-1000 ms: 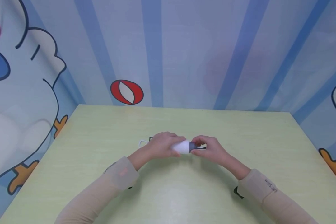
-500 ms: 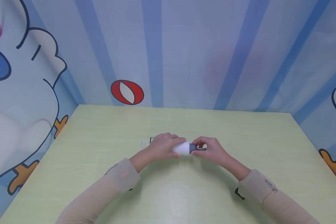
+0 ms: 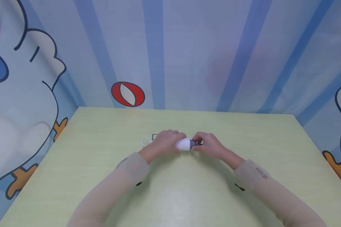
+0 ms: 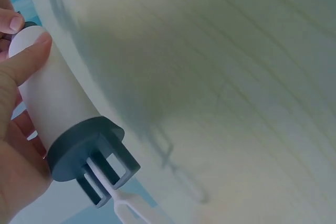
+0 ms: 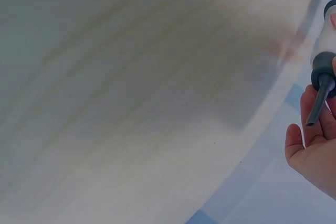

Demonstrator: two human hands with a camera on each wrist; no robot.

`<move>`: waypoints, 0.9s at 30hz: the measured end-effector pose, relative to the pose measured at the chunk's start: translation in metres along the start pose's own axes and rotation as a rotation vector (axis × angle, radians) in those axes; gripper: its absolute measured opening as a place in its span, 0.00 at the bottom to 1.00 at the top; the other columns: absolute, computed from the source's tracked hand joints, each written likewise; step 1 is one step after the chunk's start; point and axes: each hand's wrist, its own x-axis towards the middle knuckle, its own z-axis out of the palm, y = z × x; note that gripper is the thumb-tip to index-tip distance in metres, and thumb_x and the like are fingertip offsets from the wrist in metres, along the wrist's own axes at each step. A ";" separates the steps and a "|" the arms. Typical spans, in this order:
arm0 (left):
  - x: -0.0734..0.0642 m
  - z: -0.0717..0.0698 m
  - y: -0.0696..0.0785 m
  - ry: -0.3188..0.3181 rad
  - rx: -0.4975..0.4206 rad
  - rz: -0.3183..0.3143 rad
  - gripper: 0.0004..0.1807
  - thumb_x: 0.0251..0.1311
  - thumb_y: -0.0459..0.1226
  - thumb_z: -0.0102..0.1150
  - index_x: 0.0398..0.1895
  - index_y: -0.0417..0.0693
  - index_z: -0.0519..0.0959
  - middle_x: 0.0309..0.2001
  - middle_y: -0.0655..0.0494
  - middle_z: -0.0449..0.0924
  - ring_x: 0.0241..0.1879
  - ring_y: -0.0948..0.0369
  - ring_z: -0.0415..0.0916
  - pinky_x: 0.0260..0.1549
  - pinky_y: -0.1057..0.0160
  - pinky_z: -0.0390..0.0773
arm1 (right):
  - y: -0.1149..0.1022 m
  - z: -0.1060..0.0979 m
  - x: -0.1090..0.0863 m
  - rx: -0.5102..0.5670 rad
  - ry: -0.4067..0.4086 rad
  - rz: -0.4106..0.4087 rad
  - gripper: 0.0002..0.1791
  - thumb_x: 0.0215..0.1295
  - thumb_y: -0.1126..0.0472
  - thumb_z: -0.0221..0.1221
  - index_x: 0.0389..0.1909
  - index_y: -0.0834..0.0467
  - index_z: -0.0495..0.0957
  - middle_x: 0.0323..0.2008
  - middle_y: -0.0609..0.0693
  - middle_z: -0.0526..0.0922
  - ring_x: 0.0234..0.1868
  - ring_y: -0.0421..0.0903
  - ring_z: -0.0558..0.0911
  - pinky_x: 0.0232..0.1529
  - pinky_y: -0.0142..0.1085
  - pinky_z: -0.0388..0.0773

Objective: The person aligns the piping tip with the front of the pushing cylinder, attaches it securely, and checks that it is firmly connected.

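A white syringe-like tube [image 3: 183, 144] lies across between the hands, held above the table. My left hand [image 3: 167, 142] grips its barrel, with the thumb along the side in the left wrist view. The barrel's rear end has a dark grey cap [image 4: 79, 153] with rectangular finger loops. Through that cap runs a white plunger [image 4: 126, 203] with a forked handle. At the other end sit a dark grey collar [image 3: 192, 144] and a slim nozzle [image 5: 318, 106]. My right hand [image 3: 210, 145] pinches the collar with thumb and fingertips; its other fingers are partly behind the nozzle.
The pale yellow-green table [image 3: 176, 195] spreads around the hands. Behind it stands a blue striped wall [image 3: 187, 63] with cartoon prints, and printed side walls flank it. Light sleeves [image 3: 122, 179] cover both forearms.
Both hands and the syringe have moved slightly up in the head view, away from the body. The right hand has come a little to the left, covering more of the nozzle.
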 end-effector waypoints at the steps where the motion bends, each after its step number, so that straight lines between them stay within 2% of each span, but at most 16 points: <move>1: 0.002 0.001 -0.001 -0.005 0.001 -0.007 0.29 0.44 0.47 0.66 0.53 0.55 0.71 0.46 0.56 0.76 0.39 0.59 0.73 0.40 0.59 0.72 | 0.001 0.000 0.002 -0.001 -0.004 0.006 0.11 0.50 0.63 0.62 0.34 0.61 0.76 0.30 0.51 0.80 0.31 0.41 0.76 0.28 0.31 0.71; 9: 0.009 0.009 -0.005 -0.029 -0.006 -0.037 0.29 0.45 0.46 0.65 0.53 0.55 0.70 0.46 0.56 0.76 0.40 0.58 0.73 0.39 0.59 0.71 | 0.007 0.003 0.011 -0.026 -0.039 0.021 0.12 0.49 0.63 0.62 0.35 0.62 0.75 0.29 0.51 0.79 0.30 0.42 0.74 0.30 0.31 0.71; 21: 0.015 0.014 -0.005 -0.055 0.089 -0.084 0.31 0.46 0.49 0.62 0.57 0.57 0.67 0.48 0.55 0.76 0.42 0.56 0.74 0.39 0.57 0.71 | 0.014 0.006 0.014 -0.060 -0.075 0.021 0.18 0.51 0.62 0.62 0.43 0.63 0.73 0.32 0.53 0.79 0.32 0.43 0.75 0.33 0.33 0.72; 27: 0.015 0.014 -0.004 -0.051 0.104 -0.099 0.31 0.47 0.50 0.61 0.57 0.57 0.67 0.49 0.54 0.76 0.42 0.55 0.74 0.40 0.56 0.70 | 0.017 0.009 0.014 -0.064 -0.077 0.011 0.18 0.52 0.61 0.61 0.44 0.62 0.73 0.34 0.54 0.79 0.32 0.44 0.75 0.33 0.34 0.71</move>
